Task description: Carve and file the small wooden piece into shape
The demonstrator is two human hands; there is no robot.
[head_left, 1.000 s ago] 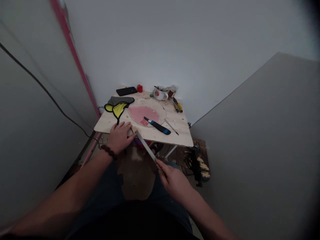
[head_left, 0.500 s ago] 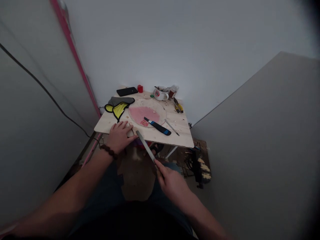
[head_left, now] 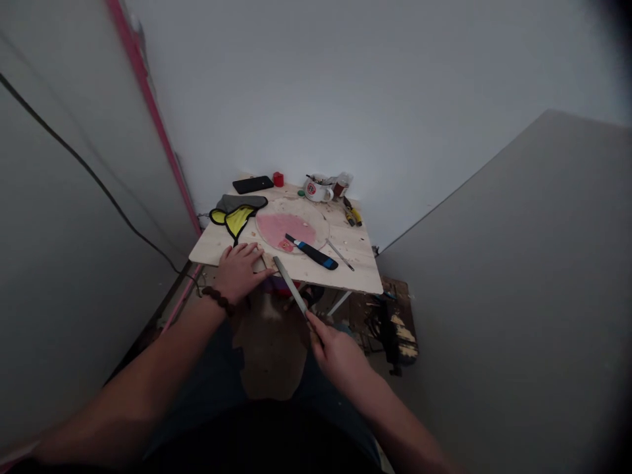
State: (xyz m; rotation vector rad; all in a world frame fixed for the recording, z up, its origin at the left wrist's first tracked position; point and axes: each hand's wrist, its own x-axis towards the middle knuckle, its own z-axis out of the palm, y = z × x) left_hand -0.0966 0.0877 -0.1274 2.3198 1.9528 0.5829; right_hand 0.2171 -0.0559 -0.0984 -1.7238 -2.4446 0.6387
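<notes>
File (head_left: 291,284): head view; a long flat metal bar slanting from the near edge of the table (head_left: 358,276) down toward the person's lap. Its far tip lies on or just beside a small wooden piece (head_left: 267,262) at that edge.
Right hand (head_left: 336,355): closed around the near end of the file, fingers wrapped over it.
Left hand (head_left: 241,271): palm down with fingers spread flat, pressing on the wooden piece rather than curling round it.
Step in hand: by the look of it, a filing stroke across the pinned piece.
Next move calls for: firm downward pressure from the left hand, and the file held level and clear of those fingers.
Nearby: a pink disc (head_left: 291,227) and a blue-and-black knife (head_left: 312,251) lie just beyond the piece. A phone (head_left: 253,184) and a mug (head_left: 316,191) sit at the far edge.
Hard to make out: the piece is mostly hidden under the fingers, so its shape is unclear. The file's handle is buried in the right fist. The room is dim.
</notes>
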